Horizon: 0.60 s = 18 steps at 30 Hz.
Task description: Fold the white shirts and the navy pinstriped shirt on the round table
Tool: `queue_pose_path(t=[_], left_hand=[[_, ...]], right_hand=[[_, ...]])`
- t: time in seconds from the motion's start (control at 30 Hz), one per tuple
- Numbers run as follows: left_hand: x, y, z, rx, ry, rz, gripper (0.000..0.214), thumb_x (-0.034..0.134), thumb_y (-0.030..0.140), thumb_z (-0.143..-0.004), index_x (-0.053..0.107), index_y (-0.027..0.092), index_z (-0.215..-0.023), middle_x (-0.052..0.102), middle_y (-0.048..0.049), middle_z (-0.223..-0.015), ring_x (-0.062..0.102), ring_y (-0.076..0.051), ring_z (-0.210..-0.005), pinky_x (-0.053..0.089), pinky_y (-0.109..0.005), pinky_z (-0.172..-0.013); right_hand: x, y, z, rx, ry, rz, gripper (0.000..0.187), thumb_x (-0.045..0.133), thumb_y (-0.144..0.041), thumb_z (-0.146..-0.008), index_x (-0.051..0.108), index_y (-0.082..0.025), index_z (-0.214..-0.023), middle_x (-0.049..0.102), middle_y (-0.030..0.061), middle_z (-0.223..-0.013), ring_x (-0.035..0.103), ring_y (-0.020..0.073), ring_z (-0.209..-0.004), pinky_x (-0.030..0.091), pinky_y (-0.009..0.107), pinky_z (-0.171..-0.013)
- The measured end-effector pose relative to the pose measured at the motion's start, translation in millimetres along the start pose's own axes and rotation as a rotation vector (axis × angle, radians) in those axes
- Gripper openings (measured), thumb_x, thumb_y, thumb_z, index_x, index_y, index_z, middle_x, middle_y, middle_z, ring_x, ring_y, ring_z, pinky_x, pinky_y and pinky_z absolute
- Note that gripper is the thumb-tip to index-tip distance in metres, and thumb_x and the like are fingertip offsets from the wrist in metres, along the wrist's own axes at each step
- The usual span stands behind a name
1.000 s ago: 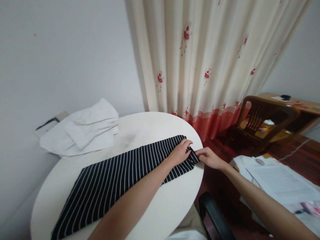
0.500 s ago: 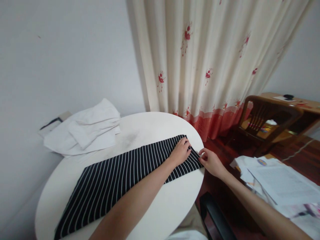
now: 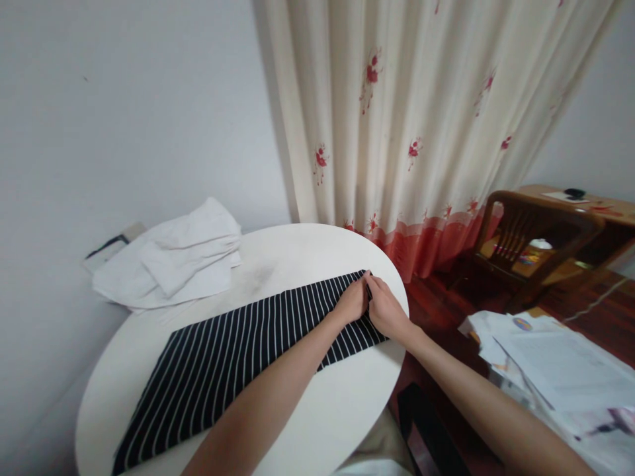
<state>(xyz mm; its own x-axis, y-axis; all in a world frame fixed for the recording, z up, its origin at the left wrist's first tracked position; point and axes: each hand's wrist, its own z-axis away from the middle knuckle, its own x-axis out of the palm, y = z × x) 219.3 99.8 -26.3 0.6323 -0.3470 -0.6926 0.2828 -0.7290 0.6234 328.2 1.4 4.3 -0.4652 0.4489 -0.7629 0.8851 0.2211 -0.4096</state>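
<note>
A black cloth with white stripes lies folded in a long strip across the round white table. At its far right end, my left hand is closed on the cloth near the upper corner. My right hand meets it there, its fingers pinched on the cloth's end edge. The two hands touch, and the fingertips are partly hidden behind the knuckles. My left forearm passes over the lower part of the cloth.
A crumpled white garment lies at the table's back left against the wall. Beyond the right edge are a pile of papers, a wooden chair and a desk. A floral curtain hangs behind. A black armrest is below.
My right hand has moved left and up from the cloth's right corner to meet my left hand. The cloth's right end is now drawn in slightly.
</note>
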Motion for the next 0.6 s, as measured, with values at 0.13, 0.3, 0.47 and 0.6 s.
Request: queue_pose_path(t=[0.13,0.3,0.47,0.6], left_hand=[[-1.1,-12,-11,-0.192,0.187,0.270,0.065,0.037,0.003,-0.089,0.036,0.014,-0.153,0.055,-0.0153,-0.147,0.053,-0.022,-0.135,0.036,-0.047,-0.118],[-1.6,-6,-8,-0.274,0.297,0.222,0.065,0.035,-0.005,-0.081,0.052,0.011,-0.141,0.058,-0.0163,-0.143,0.054,-0.020,-0.134,0.036,-0.044,-0.119],[-7.4,11,9,-0.103,0.007,-0.304,0.054,0.044,0.010,-0.089,0.053,0.013,-0.143,0.045,-0.0134,-0.155,0.032,-0.029,-0.148,0.022,-0.054,-0.123],[-11.5,19,12,-0.126,-0.178,-0.502,0.058,0.040,0.021,-0.096,0.038,0.013,-0.153,0.031,-0.0126,-0.163,0.023,-0.035,-0.151,0.018,-0.063,-0.120]], right_hand=[[27,4,-6,0.003,-0.109,0.074,0.067,0.031,-0.011,-0.089,0.027,-0.003,-0.156,0.034,0.0207,-0.160,0.029,0.0266,-0.149,0.029,0.051,-0.119],[29,10,2,0.177,-0.284,0.317,0.064,0.031,-0.039,-0.101,0.036,-0.001,-0.152,0.028,0.0230,-0.161,0.023,0.0342,-0.151,0.018,0.056,-0.121],[27,14,8,0.293,-0.268,0.359,0.063,0.027,-0.038,-0.102,0.031,-0.003,-0.155,0.028,0.0210,-0.162,0.025,0.0333,-0.150,0.019,0.056,-0.119],[26,19,12,0.333,-0.266,0.373,0.061,0.027,-0.029,-0.101,0.030,0.000,-0.154,0.029,0.0231,-0.161,0.024,0.0338,-0.151,0.020,0.056,-0.119]])
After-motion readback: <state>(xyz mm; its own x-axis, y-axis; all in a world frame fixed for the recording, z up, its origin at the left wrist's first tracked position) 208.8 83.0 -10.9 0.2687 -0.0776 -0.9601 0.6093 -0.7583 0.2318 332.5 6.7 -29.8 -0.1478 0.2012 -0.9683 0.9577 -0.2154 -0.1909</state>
